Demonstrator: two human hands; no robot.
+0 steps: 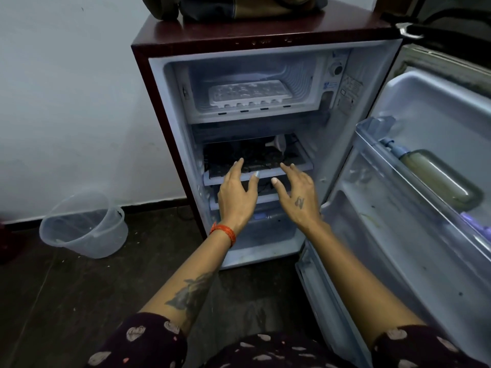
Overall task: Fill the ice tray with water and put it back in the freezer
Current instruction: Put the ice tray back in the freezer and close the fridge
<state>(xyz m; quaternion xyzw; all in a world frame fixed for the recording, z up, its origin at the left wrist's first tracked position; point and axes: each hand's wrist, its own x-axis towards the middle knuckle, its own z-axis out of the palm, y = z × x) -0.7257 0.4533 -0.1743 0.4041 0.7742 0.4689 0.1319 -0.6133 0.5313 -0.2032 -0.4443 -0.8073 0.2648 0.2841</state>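
A white ice tray (248, 93) lies flat inside the freezer compartment (303, 75) at the top of a small maroon fridge (239, 33), whose door stands open to the right. Well below the freezer, my left hand (236, 193) and my right hand (297, 195) hover side by side in front of the middle shelf (292, 170). Both hands have their fingers spread and hold nothing. An orange bangle circles my left wrist.
A clear plastic bucket (85, 225) lies tilted on the dark floor to the left of the fridge. The open door (425, 181) holds a bottle of yellowish liquid (438, 176) in its rack. A bag (239, 6) sits on top of the fridge.
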